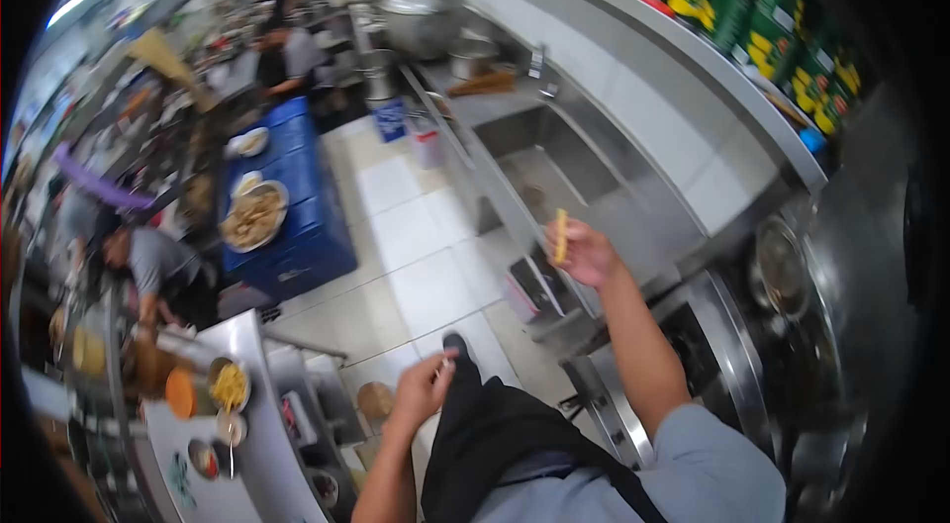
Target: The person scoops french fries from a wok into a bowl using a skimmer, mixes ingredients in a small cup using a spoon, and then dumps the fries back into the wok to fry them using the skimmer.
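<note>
My right hand (586, 256) is raised in front of the steel sink (584, 159), its fingers closed on a thin yellow stick (561, 236) held upright. The stick's exact kind is not clear. My left hand (424, 386) hangs lower, above the tiled floor near my shoe (458, 350). Its fingers are curled together, and whether something small sits in them I cannot make out.
To the left, a steel table (252, 464) bears a bowl of yellow strips (230, 386) and an orange lid (181, 392). A blue chest (307, 216) carries a food-filled bowl (255, 216). A co-worker (163, 261) bends nearby. Green cans (767, 43) line the shelf; a stove (693, 345) stands right.
</note>
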The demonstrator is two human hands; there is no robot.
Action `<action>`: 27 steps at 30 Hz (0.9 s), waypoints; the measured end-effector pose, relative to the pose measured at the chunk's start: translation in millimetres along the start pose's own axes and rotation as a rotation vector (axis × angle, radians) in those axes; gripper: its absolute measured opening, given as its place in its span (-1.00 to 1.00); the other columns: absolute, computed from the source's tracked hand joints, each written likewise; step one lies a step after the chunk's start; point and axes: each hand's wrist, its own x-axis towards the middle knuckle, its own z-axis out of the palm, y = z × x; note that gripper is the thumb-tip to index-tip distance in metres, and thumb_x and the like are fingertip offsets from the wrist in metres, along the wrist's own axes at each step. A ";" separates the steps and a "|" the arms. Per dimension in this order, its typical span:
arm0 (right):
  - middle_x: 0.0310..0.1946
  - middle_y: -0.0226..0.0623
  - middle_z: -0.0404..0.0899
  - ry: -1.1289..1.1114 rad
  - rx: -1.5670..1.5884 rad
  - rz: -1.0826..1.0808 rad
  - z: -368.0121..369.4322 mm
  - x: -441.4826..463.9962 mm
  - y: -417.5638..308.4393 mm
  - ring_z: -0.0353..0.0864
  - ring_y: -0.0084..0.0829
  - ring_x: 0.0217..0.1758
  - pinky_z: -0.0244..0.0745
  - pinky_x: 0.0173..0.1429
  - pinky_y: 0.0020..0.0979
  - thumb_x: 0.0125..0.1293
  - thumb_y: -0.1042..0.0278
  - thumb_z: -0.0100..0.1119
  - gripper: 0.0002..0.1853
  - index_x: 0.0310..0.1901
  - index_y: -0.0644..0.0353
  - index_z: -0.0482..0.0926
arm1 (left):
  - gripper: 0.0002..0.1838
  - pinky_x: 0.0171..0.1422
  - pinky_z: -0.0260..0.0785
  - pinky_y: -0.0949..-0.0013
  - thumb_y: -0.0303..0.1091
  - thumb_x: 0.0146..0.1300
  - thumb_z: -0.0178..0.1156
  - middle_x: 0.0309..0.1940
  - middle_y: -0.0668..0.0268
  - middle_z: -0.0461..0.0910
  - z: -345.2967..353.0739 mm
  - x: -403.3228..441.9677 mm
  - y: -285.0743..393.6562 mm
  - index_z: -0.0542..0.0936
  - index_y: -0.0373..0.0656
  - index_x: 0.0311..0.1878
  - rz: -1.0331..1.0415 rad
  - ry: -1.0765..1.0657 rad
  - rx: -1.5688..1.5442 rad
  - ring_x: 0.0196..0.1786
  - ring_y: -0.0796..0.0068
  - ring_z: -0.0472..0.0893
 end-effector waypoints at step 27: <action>0.10 -0.11 0.65 0.978 -1.331 -0.209 -416.5 432.4 -240.4 0.61 -0.27 0.19 0.40 0.26 -0.32 0.22 0.50 0.08 -0.51 0.24 0.22 0.53 | -0.86 -0.22 0.52 0.12 -0.27 0.16 0.21 -0.34 0.23 0.66 92.6 675.5 -27.4 0.59 -0.09 -0.29 0.266 -0.054 0.076 -0.25 0.11 0.67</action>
